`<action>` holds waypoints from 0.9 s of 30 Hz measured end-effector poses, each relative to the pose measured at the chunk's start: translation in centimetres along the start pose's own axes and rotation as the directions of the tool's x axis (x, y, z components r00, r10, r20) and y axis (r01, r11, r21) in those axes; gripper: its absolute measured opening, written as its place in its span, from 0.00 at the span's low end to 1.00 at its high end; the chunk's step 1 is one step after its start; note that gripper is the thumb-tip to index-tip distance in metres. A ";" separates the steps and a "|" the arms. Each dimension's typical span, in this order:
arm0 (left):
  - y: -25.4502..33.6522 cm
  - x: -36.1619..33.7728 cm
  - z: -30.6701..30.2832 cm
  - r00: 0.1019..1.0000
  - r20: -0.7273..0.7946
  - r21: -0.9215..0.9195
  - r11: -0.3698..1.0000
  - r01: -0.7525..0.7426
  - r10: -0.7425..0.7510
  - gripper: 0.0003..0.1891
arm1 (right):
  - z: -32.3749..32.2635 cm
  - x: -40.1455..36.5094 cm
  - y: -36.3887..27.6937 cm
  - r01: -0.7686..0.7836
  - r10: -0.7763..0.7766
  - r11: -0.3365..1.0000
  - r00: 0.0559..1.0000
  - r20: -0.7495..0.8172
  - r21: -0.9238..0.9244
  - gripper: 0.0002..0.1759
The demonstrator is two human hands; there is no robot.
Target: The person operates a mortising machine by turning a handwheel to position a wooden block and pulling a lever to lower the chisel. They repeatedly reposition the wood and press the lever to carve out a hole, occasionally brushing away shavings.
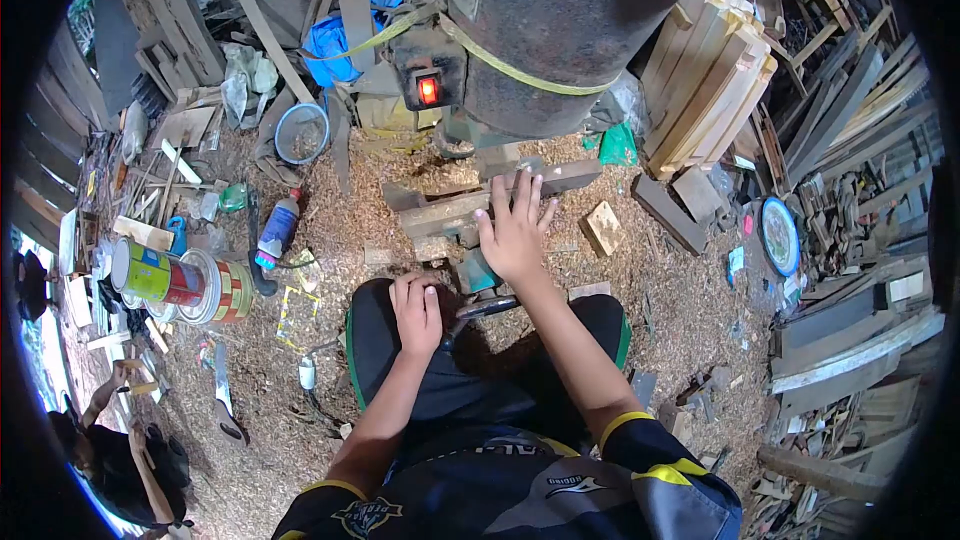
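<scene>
Right hand (515,230): fingers spread, palm flat on the wooden workpiece (455,210).
Left hand (418,312): fingers together, curled over the knee; can't tell if it grips the dark handle (490,307).
Workpiece: on the shavings-covered floor (330,240), just below the machine (560,30).
Switch (428,90): lit red.
Progress: piece looks seated, no cut visible; slat stack (710,80) stands right of the machine.

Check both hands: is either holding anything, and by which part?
The left hand seems curled around one end of a dark handle. The right hand grips nothing; it lies flat, fingers spread, on a wooden strip.
</scene>
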State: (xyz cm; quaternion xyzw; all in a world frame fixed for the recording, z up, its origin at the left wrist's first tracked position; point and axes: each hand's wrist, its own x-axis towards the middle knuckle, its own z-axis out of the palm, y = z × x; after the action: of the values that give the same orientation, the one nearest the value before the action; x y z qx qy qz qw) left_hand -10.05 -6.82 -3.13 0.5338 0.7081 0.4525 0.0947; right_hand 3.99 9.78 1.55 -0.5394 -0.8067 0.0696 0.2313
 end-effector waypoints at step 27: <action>-0.6 -1.0 -0.2 0.998 -0.001 -0.200 0.978 0.062 -0.063 0.12 | -1.8 -4.6 2.6 -0.087 0.119 0.785 0.993 -0.011 0.613 0.13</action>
State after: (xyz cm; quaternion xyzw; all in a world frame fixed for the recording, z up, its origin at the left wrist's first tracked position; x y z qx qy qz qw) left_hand -10.14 -7.73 -3.78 0.4974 0.6757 0.5202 0.1596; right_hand 8.36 6.42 0.81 -0.4806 -0.7043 0.3257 0.4085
